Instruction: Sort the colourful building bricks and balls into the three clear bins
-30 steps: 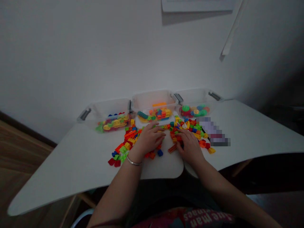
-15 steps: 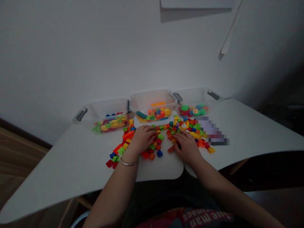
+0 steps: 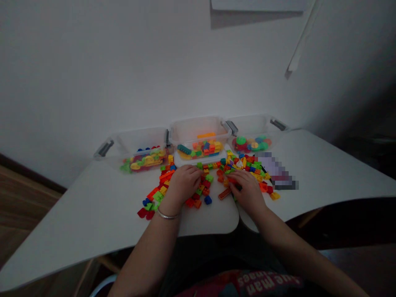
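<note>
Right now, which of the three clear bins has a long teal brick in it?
The middle bin: its long teal brick shows at its left end. The left bin and right bin show no such brick.

A plain pale wall (image 3: 123,82) is rising behind a white table (image 3: 334,165). Near the top, a white sheet (image 3: 256,4) is hanging, and a narrow strip (image 3: 303,37) is dangling to its right. Brown wood (image 3: 18,214) is showing at left. Dim light is filling the room, with shadow (image 3: 374,111) darkening the far right.
</note>
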`<state>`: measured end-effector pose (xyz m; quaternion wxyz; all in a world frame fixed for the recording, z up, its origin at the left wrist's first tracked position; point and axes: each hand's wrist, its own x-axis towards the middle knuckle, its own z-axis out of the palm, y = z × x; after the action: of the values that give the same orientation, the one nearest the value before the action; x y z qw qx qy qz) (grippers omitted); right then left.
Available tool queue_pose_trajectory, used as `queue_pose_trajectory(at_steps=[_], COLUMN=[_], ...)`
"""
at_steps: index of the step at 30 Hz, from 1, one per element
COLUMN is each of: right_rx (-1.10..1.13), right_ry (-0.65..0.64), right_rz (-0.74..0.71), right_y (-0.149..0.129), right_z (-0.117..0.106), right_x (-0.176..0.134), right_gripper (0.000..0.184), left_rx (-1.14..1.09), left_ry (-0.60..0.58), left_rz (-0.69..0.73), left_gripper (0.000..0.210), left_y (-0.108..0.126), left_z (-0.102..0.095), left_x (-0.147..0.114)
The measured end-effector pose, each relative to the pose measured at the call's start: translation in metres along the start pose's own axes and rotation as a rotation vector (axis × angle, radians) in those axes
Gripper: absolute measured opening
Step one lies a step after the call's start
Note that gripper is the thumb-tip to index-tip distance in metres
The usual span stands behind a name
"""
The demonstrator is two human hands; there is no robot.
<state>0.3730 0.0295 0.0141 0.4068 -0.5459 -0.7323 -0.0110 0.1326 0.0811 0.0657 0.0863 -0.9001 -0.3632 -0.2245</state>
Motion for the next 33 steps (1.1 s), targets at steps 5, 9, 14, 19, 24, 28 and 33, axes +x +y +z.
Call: queue_pose_trajectory(at_steps=[5,9,14,19,24,28,33], right_rx=[0.000,0.083,0.118,0.191,0.240,0.115,-0.007], right_ry=[-0.080,-0.133,-0.040,0.134,0.132,0.126,0.047], right_rz=[0.080,0.123,0.008,-0.060,0.067,0.052,0.090], right_y=[-0.006,-0.011,-0.012,-0.015,-0.023,-0.026,-0.029], right_z=[-0.003,-0.003,-0.008,-0.016,-0.012,0.001,0.016], right_x=[0.005,0.016,0.047,0.097,0.145,0.170,0.189], right_gripper=[0.015,0.034,0.027,0.022,0.029,0.034,0.026], left_rx=[-0.038,-0.064,-0.079,-0.140,-0.156,-0.124,-0.103], left_ry=[-0.046,-0.109,-0.130,-0.123,-0.139,-0.164,-0.183], left_rz=[0.012,0.008,-0.003,-0.022,-0.047,-0.051,-0.048], left_gripper=[0.021,0.022,0.022,0.023,0.023,0.024,0.025], left_y=[0.000,-0.002,-0.004,-0.006,-0.007,-0.008,-0.012], left_z=[0.002,0.002,0.006,0.008,0.007,0.008,0.010], left_x=[0.000,0.001,0.000,0.000,0.002,0.003,0.003])
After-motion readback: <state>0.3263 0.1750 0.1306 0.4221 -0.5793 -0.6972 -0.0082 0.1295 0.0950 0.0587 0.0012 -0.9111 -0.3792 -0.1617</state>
